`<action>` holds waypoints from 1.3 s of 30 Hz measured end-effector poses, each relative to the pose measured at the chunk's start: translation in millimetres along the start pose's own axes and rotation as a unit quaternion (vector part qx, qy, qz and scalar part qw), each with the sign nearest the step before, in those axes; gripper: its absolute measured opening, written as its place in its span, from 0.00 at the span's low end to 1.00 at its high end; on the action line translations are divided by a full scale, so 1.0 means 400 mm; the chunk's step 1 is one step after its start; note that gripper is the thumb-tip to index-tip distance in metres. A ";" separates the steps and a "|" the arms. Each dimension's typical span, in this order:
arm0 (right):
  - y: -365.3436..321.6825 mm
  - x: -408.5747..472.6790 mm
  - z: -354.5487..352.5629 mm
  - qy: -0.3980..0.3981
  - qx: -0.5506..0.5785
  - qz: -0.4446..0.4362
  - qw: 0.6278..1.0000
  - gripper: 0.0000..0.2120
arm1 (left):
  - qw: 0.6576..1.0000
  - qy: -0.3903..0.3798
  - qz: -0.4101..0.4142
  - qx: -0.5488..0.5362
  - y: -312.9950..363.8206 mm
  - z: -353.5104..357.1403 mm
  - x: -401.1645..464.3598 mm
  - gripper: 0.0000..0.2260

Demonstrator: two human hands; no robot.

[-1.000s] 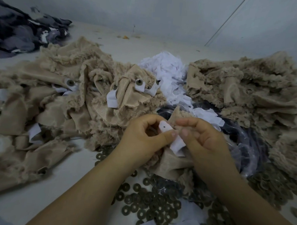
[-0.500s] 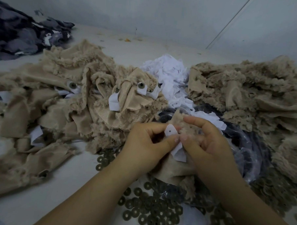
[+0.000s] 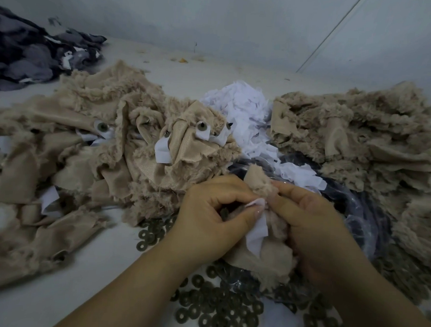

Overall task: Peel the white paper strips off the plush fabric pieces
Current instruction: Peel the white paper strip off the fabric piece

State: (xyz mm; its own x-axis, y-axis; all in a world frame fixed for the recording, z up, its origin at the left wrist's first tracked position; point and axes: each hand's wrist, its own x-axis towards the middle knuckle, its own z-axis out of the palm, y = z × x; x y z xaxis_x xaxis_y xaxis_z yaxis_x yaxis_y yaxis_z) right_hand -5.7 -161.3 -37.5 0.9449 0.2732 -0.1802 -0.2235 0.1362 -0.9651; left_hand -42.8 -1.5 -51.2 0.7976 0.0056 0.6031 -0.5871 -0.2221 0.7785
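Left hand (image 3: 213, 214) curled, thumb pinching the upper end of a white paper strip (image 3: 256, 233) against the fingers. Right hand (image 3: 313, 225) curled round a beige plush piece (image 3: 267, 257), holding it just beside the strip. Both hands low and central over the worktop (image 3: 101, 269), touching each other at the strip's top.

Strip runs nearly upright in the picture, long axis from the pinched top end down toward the camera, lower end lying loose against the smooth backing of the plush piece. Top end folded over at the thumb; cannot tell how much of the strip is stuck.

Likely risks from here:
- Tearing the paper if pulled sharply across its length rather than along it, leaving a scrap stuck to the backing.
- Slipping off the small pinched end, since little of the paper sits under the thumb.
- Dragging the limp fabric along with the strip if the right hand's hold loosens, so nothing separates.
- Pulling loose pile fibres out where the strip meets the furry edge.

Left pile of plush pieces (image 3: 87, 143) carries more strips, so much of the job appears undone. Heap of peeled paper (image 3: 239, 110) behind, right pile (image 3: 359, 135) showing no strips. Dark washers (image 3: 218, 309) scattered near the wrists.
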 end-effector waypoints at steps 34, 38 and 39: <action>-0.025 0.002 0.009 -0.105 0.203 0.171 0.958 0.27 | 1.000 0.009 -0.021 -0.011 -0.002 -0.009 -0.002 0.05; -0.017 -0.006 0.003 -0.085 0.202 0.090 0.971 0.23 | 0.999 0.004 -0.038 -0.004 0.025 -0.020 0.007 0.06; -0.013 -0.010 0.007 -0.081 0.200 0.062 0.974 0.22 | 0.999 -0.001 -0.037 0.009 0.034 -0.020 0.012 0.06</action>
State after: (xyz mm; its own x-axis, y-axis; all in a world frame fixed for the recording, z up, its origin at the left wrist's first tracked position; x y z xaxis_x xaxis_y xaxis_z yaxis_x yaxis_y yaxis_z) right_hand -8.8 -160.3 -31.3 0.8618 0.4538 -0.2268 -0.4393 0.4440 -0.7809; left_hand -48.3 3.5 -36.3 0.8396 0.0207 0.5429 -0.5231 -0.2390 0.8181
